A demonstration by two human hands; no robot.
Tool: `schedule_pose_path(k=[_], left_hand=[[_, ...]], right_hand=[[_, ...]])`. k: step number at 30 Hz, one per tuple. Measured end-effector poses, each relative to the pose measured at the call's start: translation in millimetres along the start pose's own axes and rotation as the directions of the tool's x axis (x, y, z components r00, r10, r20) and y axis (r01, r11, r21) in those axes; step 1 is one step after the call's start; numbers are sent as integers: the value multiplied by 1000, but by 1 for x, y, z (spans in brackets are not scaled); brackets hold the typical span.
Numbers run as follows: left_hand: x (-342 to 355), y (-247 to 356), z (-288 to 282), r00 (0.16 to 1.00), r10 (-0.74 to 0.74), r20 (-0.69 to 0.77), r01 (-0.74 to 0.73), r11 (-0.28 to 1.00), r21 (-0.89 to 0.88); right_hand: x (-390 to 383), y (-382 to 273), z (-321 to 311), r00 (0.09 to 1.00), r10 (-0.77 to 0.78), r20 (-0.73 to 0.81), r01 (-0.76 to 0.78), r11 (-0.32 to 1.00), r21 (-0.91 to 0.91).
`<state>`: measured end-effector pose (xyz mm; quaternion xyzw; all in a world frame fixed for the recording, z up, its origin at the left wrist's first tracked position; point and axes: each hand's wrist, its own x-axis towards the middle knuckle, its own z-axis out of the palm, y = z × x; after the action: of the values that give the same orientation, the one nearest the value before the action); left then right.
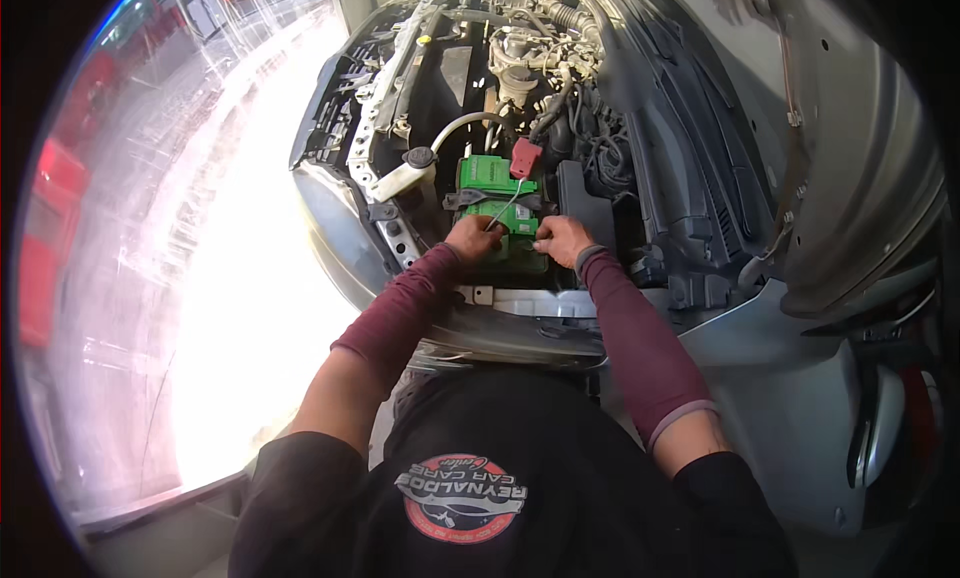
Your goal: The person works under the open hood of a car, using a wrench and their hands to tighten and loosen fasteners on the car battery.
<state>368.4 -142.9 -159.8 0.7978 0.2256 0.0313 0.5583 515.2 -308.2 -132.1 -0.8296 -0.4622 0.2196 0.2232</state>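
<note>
A car battery with a green top and dark sides sits in the engine bay. A black hold-down bracket crosses its top, and a red terminal cover stands at its far right. My left hand is closed at the battery's near left, its fingers around the lower end of a thin grey metal rod. The rod slants up toward the red cover. At the near right of the battery, my right hand has its fingertips pinched together; what they hold, if anything, is too small to make out.
Left of the battery is a white reservoir with a black cap and a pale hose. A black box stands close on the right. Engine parts lie beyond. The silver fender borders the near right.
</note>
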Motion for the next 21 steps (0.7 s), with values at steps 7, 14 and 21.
schedule_pose_path(k=[7, 14, 21], left_hand=[[11, -19, 11, 992, 108, 72, -118, 982, 150], [4, 9, 18, 986, 137, 95, -164, 894, 418], [8, 8, 18, 989, 118, 85, -144, 887, 438]], right_hand=[[-2, -6, 10, 998, 31, 60, -26, 995, -92], [-5, -3, 16, 1000, -13, -22, 6, 966, -260], [-5, 4, 17, 995, -93, 23, 95, 939, -329]])
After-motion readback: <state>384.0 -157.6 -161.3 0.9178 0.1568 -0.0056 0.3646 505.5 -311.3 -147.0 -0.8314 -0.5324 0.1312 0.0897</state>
